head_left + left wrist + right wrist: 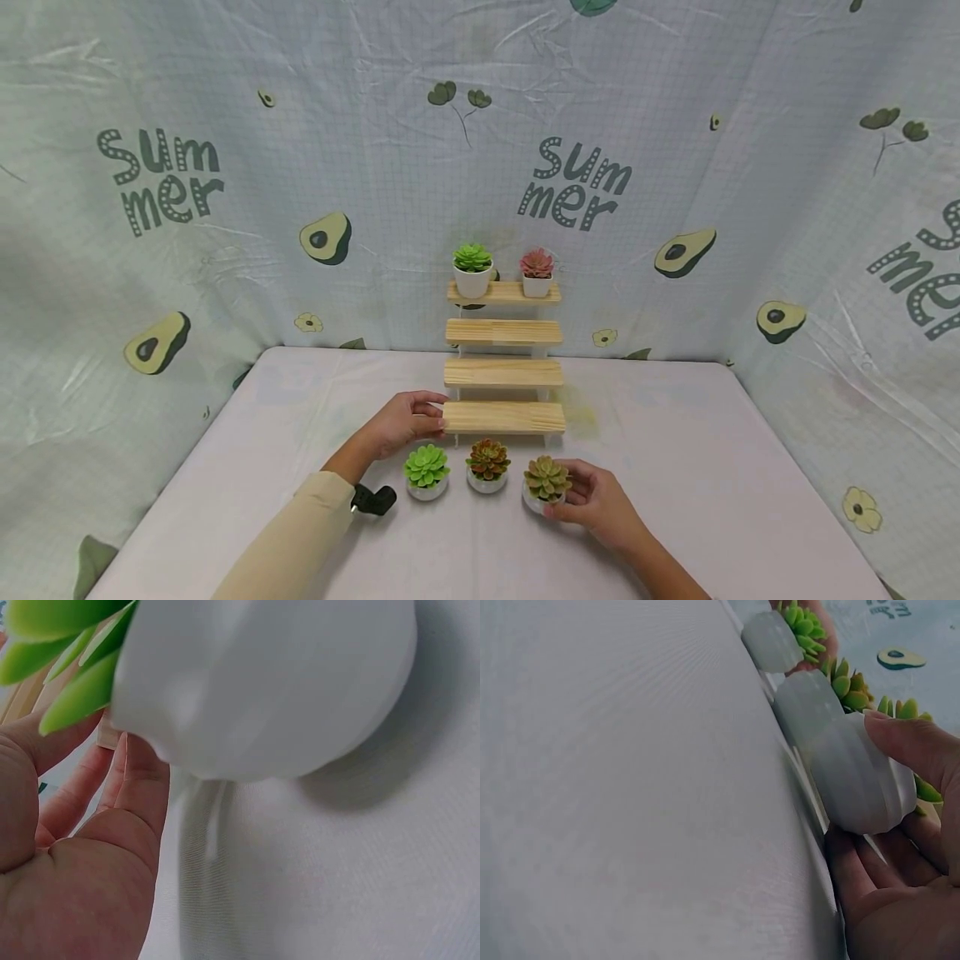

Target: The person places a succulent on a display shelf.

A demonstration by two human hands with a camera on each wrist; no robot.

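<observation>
My left hand [408,423] grips the left end of the lowest board of a tiered wooden plant stand [504,417]; in the left wrist view, its fingers [139,780] meet the board's end. On the right, my right hand [596,500] holds a small white pot with a brownish-green succulent [547,478], thumb and fingers around the pot [862,776]. That pot appears to stand on the table. Beside it in a row are a reddish-brown potted succulent [487,465] and a bright green potted succulent [426,472], which looms close in the left wrist view.
The stand's top board [505,292] bears a green potted succulent [472,271] and a pink potted succulent [537,273]. A white cloth covers the table [660,433]. Printed curtains [405,167] hang behind and at both sides. A black device [375,500] sits at my left wrist.
</observation>
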